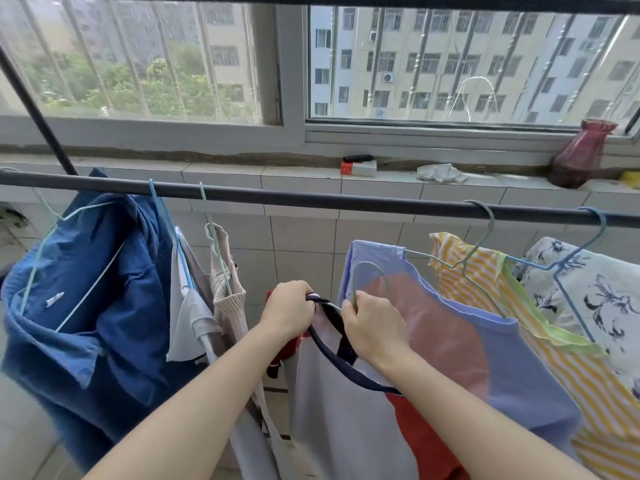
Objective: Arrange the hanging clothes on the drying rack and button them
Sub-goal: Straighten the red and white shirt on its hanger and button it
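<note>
The step in hand looks like dressing a hanger. A white-and-red top (pixel 339 410) with navy trim at the neck is being fitted onto a pale green wire hanger (pixel 372 268), and both hang below the middle of the drying rack's dark rail (pixel 311 199), with the hook not on it.

The left hand (pixel 289 308) is seen from the back, its fingers (pixel 302 292) curled round the navy neckline at one shoulder. The right hand (pixel 372 329) is closed round the hanger just under the hook, and its fingertips pinch the wire. Both forearms reach up and forward with the wrists close together, so the hands are nearly touching over the collar.

The next move probably calls for seating the neckline evenly on both shoulders of the hanger. The hook would then be lifted onto the bare stretch at the rail's middle, between the beige knit (pixel 227 289) and the lilac-and-pink T-shirt (pixel 485 341).

Toward the rail's left end a blue collared shirt (pixel 86 323) sags crooked on its hanger (likely the piece that needs buttoning, though no buttons can be made out). No buttons show on the held top either.
</note>
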Demonstrator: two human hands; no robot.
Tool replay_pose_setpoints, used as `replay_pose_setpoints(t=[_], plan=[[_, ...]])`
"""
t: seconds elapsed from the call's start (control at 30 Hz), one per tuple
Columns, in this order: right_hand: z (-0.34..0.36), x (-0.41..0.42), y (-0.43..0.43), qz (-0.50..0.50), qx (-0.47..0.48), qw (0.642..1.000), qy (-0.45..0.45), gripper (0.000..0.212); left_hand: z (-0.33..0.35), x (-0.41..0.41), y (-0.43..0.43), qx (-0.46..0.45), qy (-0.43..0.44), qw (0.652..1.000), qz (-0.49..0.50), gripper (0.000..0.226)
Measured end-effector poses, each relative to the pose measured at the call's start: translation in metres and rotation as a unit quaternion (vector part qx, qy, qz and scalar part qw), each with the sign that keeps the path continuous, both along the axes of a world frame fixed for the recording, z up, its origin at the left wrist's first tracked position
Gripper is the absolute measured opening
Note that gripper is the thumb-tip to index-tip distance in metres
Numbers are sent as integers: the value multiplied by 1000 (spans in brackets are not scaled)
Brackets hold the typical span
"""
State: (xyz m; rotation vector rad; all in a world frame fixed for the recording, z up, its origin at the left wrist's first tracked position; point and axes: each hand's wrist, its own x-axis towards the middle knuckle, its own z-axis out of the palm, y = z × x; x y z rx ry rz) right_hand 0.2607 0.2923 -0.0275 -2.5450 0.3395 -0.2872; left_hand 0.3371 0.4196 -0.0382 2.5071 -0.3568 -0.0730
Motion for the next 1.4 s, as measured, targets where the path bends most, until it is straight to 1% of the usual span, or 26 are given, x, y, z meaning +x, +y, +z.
replay_pose_setpoints(t=[0.07,0.17,0.37,0.47,0.53,0.6,0.67,0.73,0.8,0.9,0.97,1.0,1.03,1.1,1.17,1.23,1.3,1.4], plan=[[1,3,2,3,16,1000,24,26,0,0,3,23,-9,1000,5,26],[-3,0,7,11,19,999,30,27,1,3,9,57,-18,998,27,26],[-4,-9,-2,-61,63,995,-42,34,3,16,21,121,-30,991,47,26],[-3,-4,-6,-87,75,992,-54,35,5,18,21,148,14,989,25,22],[-2,1,-10,-115,78,988,-61,35,4,18,23,145,38,989,1,19],[-1,6,-15,-144,98,982,-75,29,2,16,26,131,41,990,-18,20],[0,12,-16,-150,113,979,-73,22,0,13,30,103,41,994,-16,19],[2,16,-14,-122,121,984,-49,19,-2,12,37,75,33,997,-4,18],[4,17,-14,-62,125,990,-4,18,-5,12,45,54,23,998,16,21],[5,14,-13,42,163,982,81,29,-7,10,56,4,20,999,41,25],[1,10,-9,61,169,980,87,46,-8,10,62,-17,15,998,51,27],[-2,9,-8,50,172,981,71,51,-9,11,63,-23,11,998,57,29],[-5,7,-6,32,177,982,52,52,-9,12,65,-31,7,997,65,30],[-9,7,-3,-11,181,983,30,46,-9,16,66,-65,11,993,96,30],[-11,8,2,-62,198,978,27,50,-9,20,66,-94,18,987,133,31],[-11,10,4,-109,216,970,19,52,-8,24,64,-113,40,980,159,32],[-11,11,5,-142,213,967,14,50,-6,25,61,-143,72,971,179,35],[-12,12,8,-161,194,968,9,49,-2,28,64,-170,93,955,225,28]])
